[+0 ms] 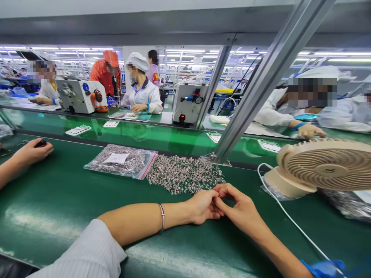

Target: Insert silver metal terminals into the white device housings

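My left hand [204, 207], with a silver bangle on the wrist, is turned partly palm up, its fingers curled, just in front of a spread pile of small metal parts [185, 173]. The thumb and forefinger of my right hand [236, 200] pinch a tiny shiny piece against the left fingertips; the hands touch, and the piece is too small to make out fully. Left of the pile lies a clear zip bag [121, 160] filled with similar parts, a white label on top.
A beige fan [327, 170] with a white cable [292, 218] stands at the right. A slanted metal post [255, 92] rises behind the pile. Another person's hand [34, 150] holds something dark at far left. White panels [78, 130] lie on the green conveyor [150, 137]; co-workers sit beyond.
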A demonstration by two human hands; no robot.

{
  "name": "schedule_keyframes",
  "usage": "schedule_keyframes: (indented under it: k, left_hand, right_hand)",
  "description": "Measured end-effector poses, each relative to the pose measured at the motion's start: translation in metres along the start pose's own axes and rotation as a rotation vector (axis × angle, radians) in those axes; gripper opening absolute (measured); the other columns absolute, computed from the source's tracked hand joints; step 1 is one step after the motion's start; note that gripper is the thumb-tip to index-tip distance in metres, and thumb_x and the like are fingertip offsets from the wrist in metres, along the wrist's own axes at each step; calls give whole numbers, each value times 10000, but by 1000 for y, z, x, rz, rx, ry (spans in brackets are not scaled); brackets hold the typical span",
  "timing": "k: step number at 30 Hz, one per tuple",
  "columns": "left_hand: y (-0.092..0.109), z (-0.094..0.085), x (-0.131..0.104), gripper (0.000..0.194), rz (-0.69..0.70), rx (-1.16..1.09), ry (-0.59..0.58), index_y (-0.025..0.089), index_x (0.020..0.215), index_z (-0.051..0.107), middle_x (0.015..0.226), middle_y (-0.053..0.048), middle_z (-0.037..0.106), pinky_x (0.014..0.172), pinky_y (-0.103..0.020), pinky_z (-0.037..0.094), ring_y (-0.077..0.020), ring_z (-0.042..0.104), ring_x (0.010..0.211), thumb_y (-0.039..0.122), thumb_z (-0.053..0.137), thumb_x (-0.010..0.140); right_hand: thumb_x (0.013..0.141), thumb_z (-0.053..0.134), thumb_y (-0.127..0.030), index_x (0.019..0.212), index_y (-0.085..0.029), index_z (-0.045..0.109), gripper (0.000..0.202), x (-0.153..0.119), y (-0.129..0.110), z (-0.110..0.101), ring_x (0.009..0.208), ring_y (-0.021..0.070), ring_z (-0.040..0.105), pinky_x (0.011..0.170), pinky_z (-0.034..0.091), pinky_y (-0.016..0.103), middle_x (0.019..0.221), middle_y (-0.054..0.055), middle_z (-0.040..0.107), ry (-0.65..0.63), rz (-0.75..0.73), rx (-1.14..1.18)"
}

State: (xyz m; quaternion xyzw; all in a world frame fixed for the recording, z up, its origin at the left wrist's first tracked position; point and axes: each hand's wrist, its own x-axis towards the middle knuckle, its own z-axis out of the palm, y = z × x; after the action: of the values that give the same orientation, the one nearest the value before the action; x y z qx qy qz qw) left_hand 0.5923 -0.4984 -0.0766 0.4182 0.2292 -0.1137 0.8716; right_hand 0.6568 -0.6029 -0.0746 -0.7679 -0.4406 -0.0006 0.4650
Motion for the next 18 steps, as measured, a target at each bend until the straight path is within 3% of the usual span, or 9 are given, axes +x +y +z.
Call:
schedule_keyframes:
  k: [18]
  left_hand:
    - [4, 4, -6, 289, -39, 17, 36, 116, 728, 511, 594, 45, 455, 444, -163, 355, -39, 408, 480, 322, 446, 920]
  right_hand:
    - [731, 535, -356, 563, -202, 529, 228, 1, -3, -2, 738, 186, 616, 675, 505, 286, 778, 67, 651, -33, 53, 77]
